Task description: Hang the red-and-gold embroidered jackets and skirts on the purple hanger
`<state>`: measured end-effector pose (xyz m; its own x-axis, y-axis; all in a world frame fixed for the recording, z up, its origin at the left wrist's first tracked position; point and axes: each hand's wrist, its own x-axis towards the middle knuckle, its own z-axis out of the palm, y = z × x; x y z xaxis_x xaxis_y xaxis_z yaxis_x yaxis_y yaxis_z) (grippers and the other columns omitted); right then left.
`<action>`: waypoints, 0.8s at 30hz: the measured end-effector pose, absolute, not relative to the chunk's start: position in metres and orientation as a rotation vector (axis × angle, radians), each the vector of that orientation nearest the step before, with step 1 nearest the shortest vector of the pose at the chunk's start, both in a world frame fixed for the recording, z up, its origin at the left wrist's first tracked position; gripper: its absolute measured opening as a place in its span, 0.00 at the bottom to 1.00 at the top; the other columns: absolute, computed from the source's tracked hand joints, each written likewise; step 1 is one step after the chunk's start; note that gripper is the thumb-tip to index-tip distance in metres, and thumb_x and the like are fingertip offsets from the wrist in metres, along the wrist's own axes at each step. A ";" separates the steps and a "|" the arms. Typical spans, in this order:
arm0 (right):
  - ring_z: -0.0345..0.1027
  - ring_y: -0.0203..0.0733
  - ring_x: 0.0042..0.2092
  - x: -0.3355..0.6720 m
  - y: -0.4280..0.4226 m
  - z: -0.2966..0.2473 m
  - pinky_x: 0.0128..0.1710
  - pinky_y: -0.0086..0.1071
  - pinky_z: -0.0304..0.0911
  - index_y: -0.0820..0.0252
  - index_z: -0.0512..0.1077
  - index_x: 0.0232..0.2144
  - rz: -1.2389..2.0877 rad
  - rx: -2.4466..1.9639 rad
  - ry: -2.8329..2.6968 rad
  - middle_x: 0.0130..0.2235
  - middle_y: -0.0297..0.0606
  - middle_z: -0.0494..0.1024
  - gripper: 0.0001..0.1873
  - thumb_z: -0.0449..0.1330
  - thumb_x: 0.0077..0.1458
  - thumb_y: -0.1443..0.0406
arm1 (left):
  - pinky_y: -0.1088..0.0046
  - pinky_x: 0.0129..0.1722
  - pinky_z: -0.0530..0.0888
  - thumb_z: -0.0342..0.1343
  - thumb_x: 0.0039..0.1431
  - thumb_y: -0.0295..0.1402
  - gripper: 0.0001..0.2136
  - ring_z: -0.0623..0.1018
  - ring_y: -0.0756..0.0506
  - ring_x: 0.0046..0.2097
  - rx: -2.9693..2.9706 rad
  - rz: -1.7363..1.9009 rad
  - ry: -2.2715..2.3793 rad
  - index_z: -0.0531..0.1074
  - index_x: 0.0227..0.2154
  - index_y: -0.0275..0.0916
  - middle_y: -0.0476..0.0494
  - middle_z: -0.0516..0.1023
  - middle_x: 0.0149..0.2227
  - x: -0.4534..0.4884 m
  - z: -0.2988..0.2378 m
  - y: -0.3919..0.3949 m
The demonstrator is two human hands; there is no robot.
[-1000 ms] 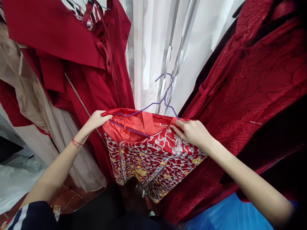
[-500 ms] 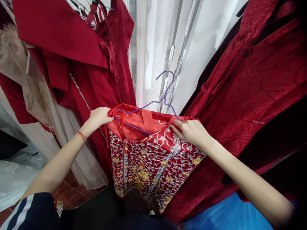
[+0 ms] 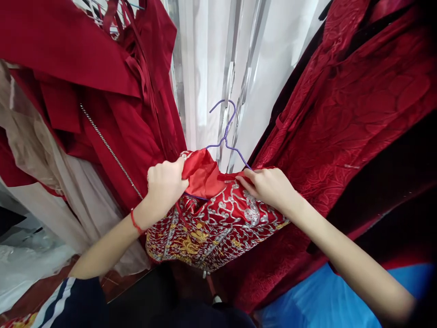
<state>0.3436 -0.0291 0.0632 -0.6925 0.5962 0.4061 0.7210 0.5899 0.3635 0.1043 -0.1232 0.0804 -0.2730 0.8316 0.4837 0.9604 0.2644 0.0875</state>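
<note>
A red garment (image 3: 191, 241) with silver and gold embroidery hangs between my two hands, its plain red lining (image 3: 205, 175) showing at the top. The purple wire hanger (image 3: 226, 132) rises from its upper edge, hook upward; part of the wire is hidden by cloth. My left hand (image 3: 167, 187) is closed on the garment's left upper edge, with the lining folded up beside the fingers. At the right shoulder, my right hand (image 3: 268, 187) pinches the cloth along with the hanger's right arm.
Dark red dresses (image 3: 112, 109) hang on the left, one with a beaded chain, next to pale tulle. To the right hangs a patterned red dress (image 3: 375, 105). A white curtain (image 3: 194, 68) lies behind the hanger. Blue fabric (image 3: 324, 300) shows low on the right.
My left hand has moved right and slightly down, pulling the garment's left edge inward and folding the lining over the hanger. The right hand keeps its hold. The view has shifted somewhat.
</note>
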 end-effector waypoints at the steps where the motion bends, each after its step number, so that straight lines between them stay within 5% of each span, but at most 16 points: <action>1: 0.69 0.42 0.25 0.348 -0.024 0.062 0.26 0.33 0.44 0.62 0.73 0.33 -0.696 -1.065 -2.568 0.25 0.44 0.77 0.24 0.42 0.67 0.56 | 0.61 0.38 0.67 0.54 0.53 0.33 0.16 0.78 0.32 0.38 -1.642 -0.527 -2.202 0.75 0.45 0.39 0.36 0.78 0.31 0.106 0.076 -0.128; 6: 0.70 0.42 0.32 0.374 0.007 0.046 0.32 0.32 0.57 0.57 0.67 0.32 -0.172 -0.825 -2.455 0.32 0.40 0.76 0.20 0.46 0.66 0.52 | 0.64 0.34 0.68 0.51 0.54 0.34 0.20 0.79 0.34 0.34 -1.558 -0.464 -2.248 0.71 0.51 0.39 0.37 0.79 0.30 0.084 0.050 -0.147; 11: 0.67 0.47 0.47 0.386 0.026 0.024 0.46 0.40 0.63 0.54 0.59 0.33 0.077 -0.593 -2.090 0.46 0.47 0.71 0.12 0.50 0.63 0.54 | 0.66 0.32 0.68 0.48 0.57 0.33 0.24 0.79 0.37 0.31 -1.561 -0.433 -2.283 0.68 0.57 0.39 0.41 0.78 0.25 0.063 0.008 -0.146; 15: 0.64 0.41 0.34 0.387 0.027 0.020 0.36 0.34 0.61 0.54 0.57 0.29 0.098 -0.697 -2.101 0.32 0.37 0.68 0.16 0.52 0.61 0.51 | 0.66 0.36 0.71 0.49 0.57 0.33 0.18 0.79 0.38 0.40 -1.672 -0.615 -2.136 0.74 0.49 0.41 0.37 0.80 0.37 0.063 -0.008 -0.138; 20: 0.48 0.32 0.25 0.390 0.022 0.040 0.26 0.29 0.48 0.55 0.51 0.21 0.212 -0.808 -2.401 0.22 0.26 0.54 0.29 0.59 0.52 0.43 | 0.51 0.60 0.63 0.54 0.57 0.36 0.09 0.63 0.34 0.64 -1.826 -1.053 -1.642 0.79 0.31 0.42 0.41 0.69 0.60 0.049 0.009 -0.115; 24: 0.51 0.33 0.26 0.388 0.014 0.054 0.27 0.29 0.52 0.55 0.54 0.24 0.449 -0.712 -2.569 0.24 0.27 0.58 0.24 0.56 0.56 0.45 | 0.58 0.60 0.66 0.50 0.62 0.40 0.14 0.70 0.38 0.59 -2.140 -1.287 -1.614 0.79 0.34 0.39 0.39 0.70 0.59 0.036 0.012 -0.091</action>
